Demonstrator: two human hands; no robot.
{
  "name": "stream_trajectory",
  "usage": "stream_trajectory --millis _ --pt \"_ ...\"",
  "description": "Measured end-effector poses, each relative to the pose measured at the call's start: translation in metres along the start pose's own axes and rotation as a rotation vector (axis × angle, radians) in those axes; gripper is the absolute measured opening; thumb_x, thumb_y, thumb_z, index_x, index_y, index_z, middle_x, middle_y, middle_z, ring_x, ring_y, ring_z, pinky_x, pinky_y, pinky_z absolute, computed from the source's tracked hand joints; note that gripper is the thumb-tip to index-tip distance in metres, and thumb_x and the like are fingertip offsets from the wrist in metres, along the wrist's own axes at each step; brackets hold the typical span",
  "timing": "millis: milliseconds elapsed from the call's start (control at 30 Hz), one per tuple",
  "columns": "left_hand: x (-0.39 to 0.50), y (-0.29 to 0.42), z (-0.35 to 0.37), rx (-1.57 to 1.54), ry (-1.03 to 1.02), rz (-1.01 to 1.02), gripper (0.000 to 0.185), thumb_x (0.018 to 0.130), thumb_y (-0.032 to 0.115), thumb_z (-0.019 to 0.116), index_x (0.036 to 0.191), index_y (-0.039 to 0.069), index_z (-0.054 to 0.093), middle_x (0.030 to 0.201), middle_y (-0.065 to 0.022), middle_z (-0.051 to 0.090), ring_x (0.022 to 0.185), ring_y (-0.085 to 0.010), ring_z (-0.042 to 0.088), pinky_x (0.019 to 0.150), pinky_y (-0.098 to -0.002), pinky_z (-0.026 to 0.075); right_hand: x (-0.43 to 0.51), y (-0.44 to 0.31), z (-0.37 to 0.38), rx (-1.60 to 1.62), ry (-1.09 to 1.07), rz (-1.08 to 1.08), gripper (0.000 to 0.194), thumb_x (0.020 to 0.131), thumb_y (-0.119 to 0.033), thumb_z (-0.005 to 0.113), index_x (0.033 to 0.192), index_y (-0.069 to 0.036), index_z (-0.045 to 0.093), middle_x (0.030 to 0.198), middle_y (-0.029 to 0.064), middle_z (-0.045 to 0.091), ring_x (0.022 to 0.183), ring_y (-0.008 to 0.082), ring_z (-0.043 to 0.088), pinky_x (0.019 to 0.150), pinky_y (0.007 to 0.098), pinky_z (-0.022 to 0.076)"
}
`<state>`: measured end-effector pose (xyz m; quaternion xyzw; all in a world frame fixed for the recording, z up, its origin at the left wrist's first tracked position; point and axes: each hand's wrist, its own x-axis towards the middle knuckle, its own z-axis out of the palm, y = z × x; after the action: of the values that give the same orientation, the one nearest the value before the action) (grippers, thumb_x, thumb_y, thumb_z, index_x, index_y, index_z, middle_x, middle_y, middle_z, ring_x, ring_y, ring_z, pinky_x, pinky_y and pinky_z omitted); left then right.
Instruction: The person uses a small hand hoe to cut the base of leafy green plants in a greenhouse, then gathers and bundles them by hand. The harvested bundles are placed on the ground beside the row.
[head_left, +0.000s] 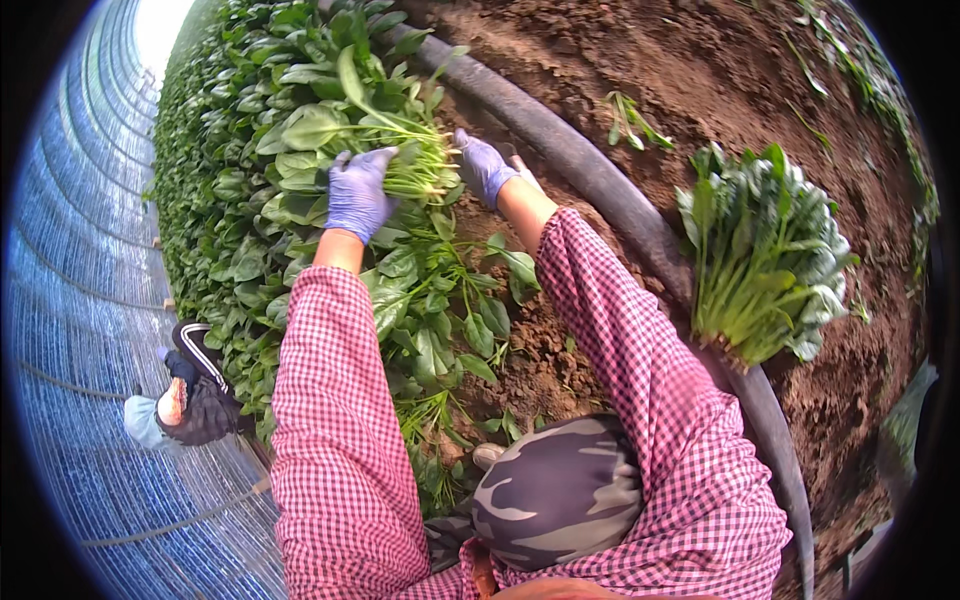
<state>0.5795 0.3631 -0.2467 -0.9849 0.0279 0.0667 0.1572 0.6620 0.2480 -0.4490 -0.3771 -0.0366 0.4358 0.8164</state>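
My left hand (360, 191), in a thin purple glove, is closed around a bunch of spinach (409, 161). The leaves spread to the left, and the pale, cut stem ends point right. Just beyond those ends is my right hand (486, 169), also gloved, its fingers beside the stem tips. Whether it holds anything small is unclear, as its palm side is hidden. Standing spinach (247, 187) grows densely to the left of and beneath the held bunch. Loose, leaning spinach plants (435, 322) lie between my forearms.
A dark, thick hose (570, 142) curves along the bed over brown soil (720, 67). Right of my right arm, a gathered pile of spinach (765, 262) rests partly against it. Stray leaves (634, 124) lie beyond. Another person (191, 397) crouches at left near the plastic greenhouse wall (82, 300).
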Motion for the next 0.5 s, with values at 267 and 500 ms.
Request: stream_trajectory --millis 267,500 --pt "-0.022 0.013 0.004 0.097 0.244 -0.033 0.052 0.074 0.008 0.058 0.124 0.018 0.051 0.116 0.0001 0.058 0.112 -0.016 0.054 0.11 -0.0544 0.017 -0.042 -0.047 0.065 0.284 0.304 -0.264 0.023 0.097 -0.018 0.056 0.108 0.0 0.065 0.089 0.004 0.066 0.075 0.0107 0.057 0.07 0.0252 0.0478" --pt "-0.038 0.049 -0.07 -0.586 0.595 -0.021 0.041 0.077 0.017 0.066 0.117 0.011 0.06 0.116 -0.0081 0.061 0.106 -0.0271 0.058 0.097 -0.0468 0.039 -0.198 -0.214 0.138 -0.155 0.157 -0.25 0.033 0.093 -0.017 0.06 0.118 0.005 0.059 0.098 0.0065 0.067 0.087 0.01 0.059 0.079 0.0235 0.0474"
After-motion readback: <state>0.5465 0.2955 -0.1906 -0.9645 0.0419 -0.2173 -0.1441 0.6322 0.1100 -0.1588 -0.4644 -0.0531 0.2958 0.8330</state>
